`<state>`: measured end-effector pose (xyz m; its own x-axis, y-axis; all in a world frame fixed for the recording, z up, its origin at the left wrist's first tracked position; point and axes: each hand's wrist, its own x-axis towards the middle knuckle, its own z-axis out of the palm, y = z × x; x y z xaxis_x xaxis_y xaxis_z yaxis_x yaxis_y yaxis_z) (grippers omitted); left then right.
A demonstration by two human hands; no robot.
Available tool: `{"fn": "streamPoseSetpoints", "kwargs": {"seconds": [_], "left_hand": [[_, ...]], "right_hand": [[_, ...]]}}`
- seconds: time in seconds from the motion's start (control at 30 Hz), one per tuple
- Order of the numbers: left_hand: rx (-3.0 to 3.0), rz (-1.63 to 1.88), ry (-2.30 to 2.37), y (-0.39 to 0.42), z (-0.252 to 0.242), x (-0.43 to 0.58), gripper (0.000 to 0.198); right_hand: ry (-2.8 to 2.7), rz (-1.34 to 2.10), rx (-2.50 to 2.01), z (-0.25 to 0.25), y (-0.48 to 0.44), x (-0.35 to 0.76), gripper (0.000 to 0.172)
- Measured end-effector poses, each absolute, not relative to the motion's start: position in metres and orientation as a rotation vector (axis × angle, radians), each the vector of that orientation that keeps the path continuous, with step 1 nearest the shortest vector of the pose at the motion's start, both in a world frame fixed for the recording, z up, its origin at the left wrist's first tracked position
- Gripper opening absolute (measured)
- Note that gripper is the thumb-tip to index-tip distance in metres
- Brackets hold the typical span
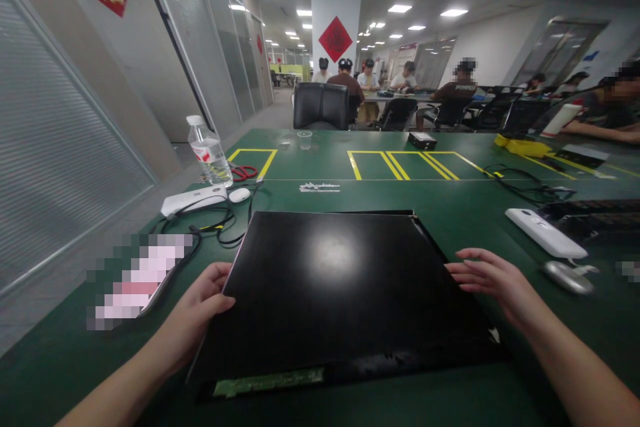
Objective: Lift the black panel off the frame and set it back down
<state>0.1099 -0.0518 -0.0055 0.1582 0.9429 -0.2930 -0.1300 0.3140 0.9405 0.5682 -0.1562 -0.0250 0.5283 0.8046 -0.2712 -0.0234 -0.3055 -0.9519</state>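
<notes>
A large flat black panel (340,287) lies on the green table (450,200) right in front of me, with a narrow green circuit strip along its near edge. My left hand (200,307) grips the panel's left edge, thumb on top and fingers curled under it. My right hand (493,277) hovers at the panel's right edge with its fingers stretched out and slightly apart, holding nothing.
Left of the panel lie black cables (220,223), a white device (193,200), a white mouse (239,195), red scissors (244,172) and a water bottle (209,152). On the right are a white remote-like device (545,232) and a grey mouse (567,277). Several people sit at far tables.
</notes>
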Motion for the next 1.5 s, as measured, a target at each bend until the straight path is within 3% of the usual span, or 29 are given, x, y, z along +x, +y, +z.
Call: {"fn": "streamPoseSetpoints", "kwargs": {"seconds": [0.33,0.97,1.5], "left_hand": [[0.915,0.884,1.093,-0.044,-0.016,0.102,0.050],[0.874,0.858,1.137,-0.040,-0.014,0.106,0.066],[0.870,0.838,1.068,-0.041,-0.014,0.105,0.055]], "right_hand": [[-0.710,0.926,-1.735,-0.021,-0.155,0.565,0.029],[-0.768,0.859,-1.747,-0.025,-0.156,0.565,0.040],[-0.808,0.825,-1.745,-0.027,-0.157,0.565,0.044]]}}
